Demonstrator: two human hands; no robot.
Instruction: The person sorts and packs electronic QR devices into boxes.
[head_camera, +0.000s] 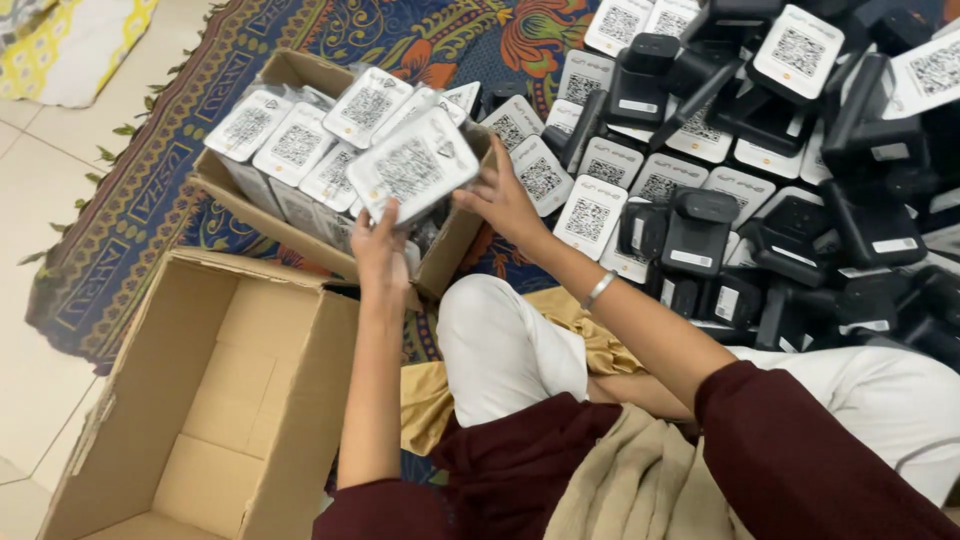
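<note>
Holding one wrapped white device (412, 165) between left hand (381, 247) and right hand (503, 200), both grips closed on it, above the part-filled carton (455, 250); second carton (215, 400) unfilled, black-and-white pile (760, 180) on the rug (150, 200) unpacked.

Two brown cardboard boxes: an empty one (215, 400) and one (300, 75) holding about seven plastic-wrapped white code-fronted devices (297, 145); two hands (380, 250) (500, 195); dozens of unwrapped black-and-white devices (760, 130), too many to count
</note>
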